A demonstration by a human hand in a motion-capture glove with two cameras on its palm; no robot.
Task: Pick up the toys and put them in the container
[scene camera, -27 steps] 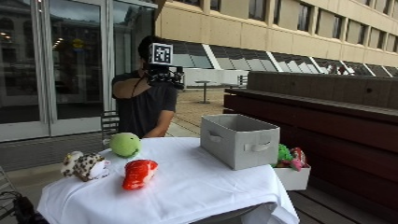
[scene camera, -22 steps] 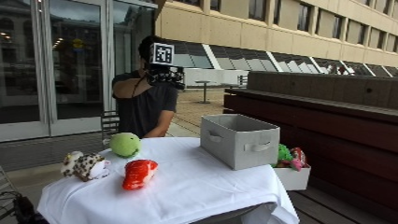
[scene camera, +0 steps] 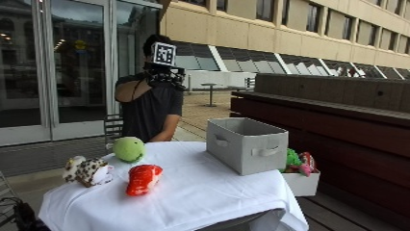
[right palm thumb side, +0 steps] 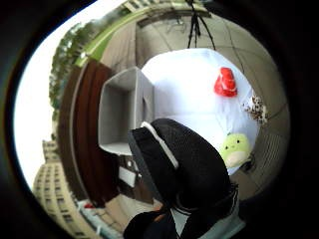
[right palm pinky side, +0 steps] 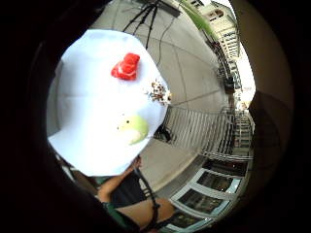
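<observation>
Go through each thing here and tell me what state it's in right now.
Green plush toy: on the tablecloth, untouched.
Red plush toy: lying on the tablecloth.
Spotted plush toy: on the table's edge.
Grey fabric bin: upright, open-topped, looks empty.
Gloved right hand: raised at head height, holding nothing.

A white tablecloth [scene camera: 192,192] covers the table beside a wooden bench [scene camera: 346,110].
</observation>
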